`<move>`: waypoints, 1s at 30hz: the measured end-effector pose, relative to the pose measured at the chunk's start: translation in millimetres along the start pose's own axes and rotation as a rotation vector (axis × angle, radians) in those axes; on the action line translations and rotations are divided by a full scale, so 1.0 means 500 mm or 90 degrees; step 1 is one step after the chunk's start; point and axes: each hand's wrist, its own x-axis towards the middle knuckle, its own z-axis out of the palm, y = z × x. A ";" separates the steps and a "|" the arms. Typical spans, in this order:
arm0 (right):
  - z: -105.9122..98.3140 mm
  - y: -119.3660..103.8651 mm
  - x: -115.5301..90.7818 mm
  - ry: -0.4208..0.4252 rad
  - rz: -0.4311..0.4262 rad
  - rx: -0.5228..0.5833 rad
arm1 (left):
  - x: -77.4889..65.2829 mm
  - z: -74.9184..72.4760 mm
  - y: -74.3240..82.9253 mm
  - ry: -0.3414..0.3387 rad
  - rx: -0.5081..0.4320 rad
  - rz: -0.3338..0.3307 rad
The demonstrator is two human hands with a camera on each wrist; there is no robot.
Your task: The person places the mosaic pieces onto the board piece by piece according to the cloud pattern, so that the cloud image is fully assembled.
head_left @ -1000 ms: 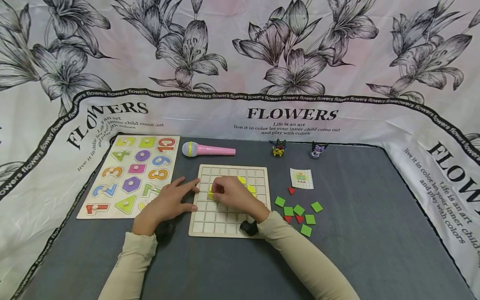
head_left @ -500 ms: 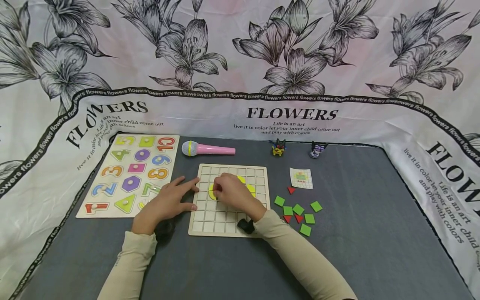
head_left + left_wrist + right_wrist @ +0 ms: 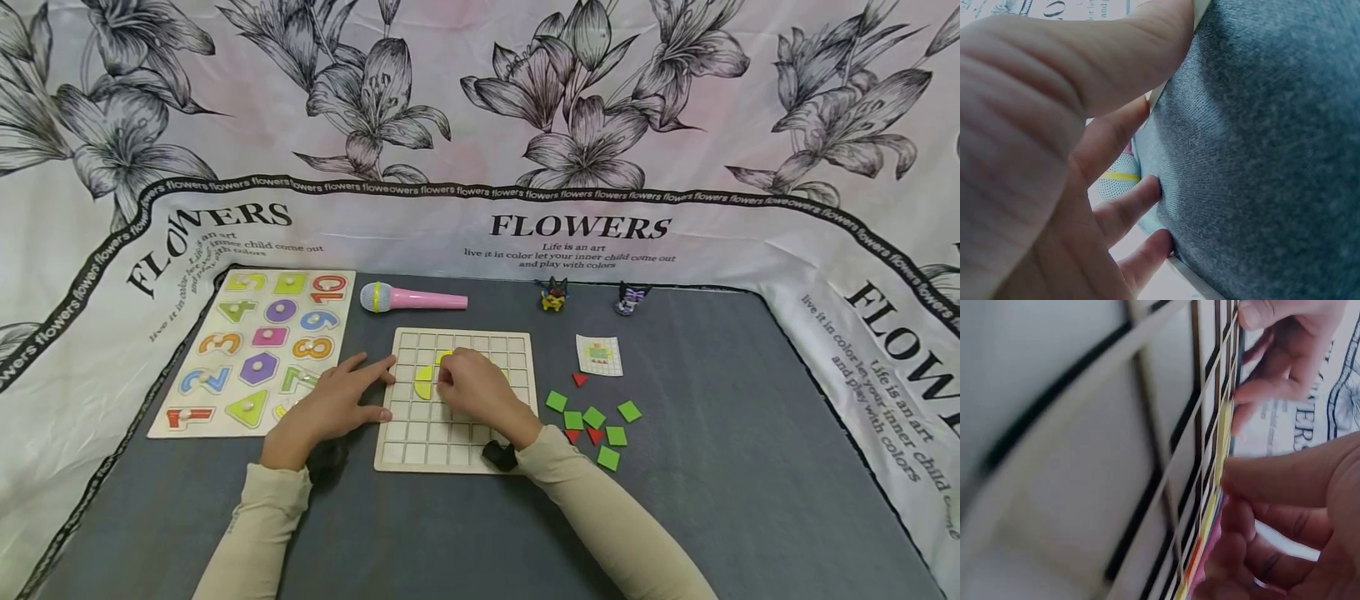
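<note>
Cream number puzzle (image 3: 283, 357), far left, holds bright number and shape pieces (image 3: 258, 368). The left hand (image 3: 324, 408), grip released, touches the left edge of the gridded board (image 3: 427, 433), probably steadying it. Yellow tiles (image 3: 423, 389) sit in some cells; the right hand (image 3: 483, 392) curls above, and I cannot tell whether its grip pinches a tile. Rightward, 6 green squares (image 3: 593, 417) and 3 red triangles (image 3: 580, 379) lie loose near a pattern card (image 3: 598, 356), likely for easy reach.

Toy play spot; can't tell if home or classroom. Evidence: pink toy microphone (image 3: 420, 300), number-and-shape puzzle board (image 3: 287, 357), two small figurines (image 3: 552, 296), gridded board (image 3: 420, 446), colored tiles (image 3: 594, 417), all on a gray fabric surface (image 3: 727, 417). White floral cloth (image 3: 480, 150) around it, printed "FLOWERS" and "play with colors".
</note>
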 end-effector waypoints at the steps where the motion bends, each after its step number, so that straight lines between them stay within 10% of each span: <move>1: -0.005 0.004 -0.006 0.001 -0.004 0.008 | -0.001 -0.001 0.000 0.001 -0.002 -0.001; 18: -0.090 0.102 -0.117 0.022 0.009 0.144 | -0.007 0.003 -0.006 0.009 -0.013 0.013; 30: -0.127 0.180 -0.187 0.028 0.070 0.114 | -0.004 0.001 0.000 0.006 -0.012 0.014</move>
